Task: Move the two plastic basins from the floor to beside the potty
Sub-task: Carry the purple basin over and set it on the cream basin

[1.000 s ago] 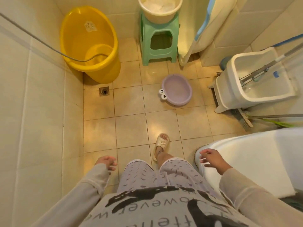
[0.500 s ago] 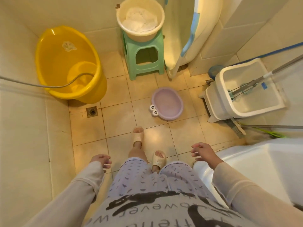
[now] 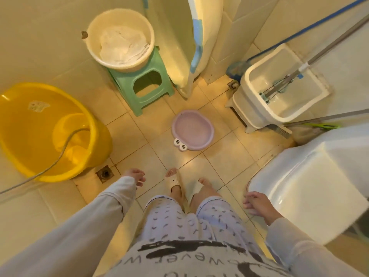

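Observation:
A small lilac plastic basin with two cartoon eyes on its rim lies on the tiled floor, straight ahead of my feet. A cream plastic basin holding a white cloth stands on a green stool further back. My left hand hangs low on the left with fingers loosely apart, holding nothing. My right hand is spread and empty beside the white toilet. Both hands are well short of the lilac basin.
A big yellow tub with a grey hose in it fills the left corner, near a floor drain. A white mop sink with a mop handle stands at right. A curtain hangs behind the stool.
I have stepped forward and my view has swung left; the lilac basin now lies closer to my feet. Both hands stay empty and low at my sides.

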A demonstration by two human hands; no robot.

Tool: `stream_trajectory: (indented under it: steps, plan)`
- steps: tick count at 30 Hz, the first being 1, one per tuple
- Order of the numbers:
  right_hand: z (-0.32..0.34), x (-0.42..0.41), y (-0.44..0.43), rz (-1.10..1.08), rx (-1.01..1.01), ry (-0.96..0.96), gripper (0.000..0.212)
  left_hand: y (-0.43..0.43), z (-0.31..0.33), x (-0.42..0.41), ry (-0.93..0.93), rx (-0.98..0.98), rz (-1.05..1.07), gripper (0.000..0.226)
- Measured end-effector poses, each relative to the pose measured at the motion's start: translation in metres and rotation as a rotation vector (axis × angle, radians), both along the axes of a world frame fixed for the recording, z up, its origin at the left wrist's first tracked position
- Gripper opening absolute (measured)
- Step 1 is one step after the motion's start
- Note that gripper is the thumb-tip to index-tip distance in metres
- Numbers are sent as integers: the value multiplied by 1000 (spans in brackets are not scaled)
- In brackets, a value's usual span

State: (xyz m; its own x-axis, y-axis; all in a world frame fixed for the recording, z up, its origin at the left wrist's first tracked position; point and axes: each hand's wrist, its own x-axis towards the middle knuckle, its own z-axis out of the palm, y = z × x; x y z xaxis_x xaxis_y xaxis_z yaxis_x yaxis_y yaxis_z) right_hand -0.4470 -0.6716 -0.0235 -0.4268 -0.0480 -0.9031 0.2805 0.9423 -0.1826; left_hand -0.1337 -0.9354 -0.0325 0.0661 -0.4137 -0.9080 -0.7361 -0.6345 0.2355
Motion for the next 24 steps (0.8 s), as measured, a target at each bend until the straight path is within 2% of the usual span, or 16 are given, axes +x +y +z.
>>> stream_trajectory:
  steps: [8,14,19,24]
  plan:
    - [-15,-5,-44,-46,-6,-51,17,-40,-16,-29,-46,16,-64,27]
    - [-71,-35,-81,-37,-10,-91,14,-58,-63,-73,-51,121,-198,14]
    - [-159,-57,-121,-176,-51,-115,11,-96,-147,-121,-30,144,-369,12]
    - [-292,-62,-154,-270,-54,-141,14,-152,-275,-163,-50,3,-475,22]
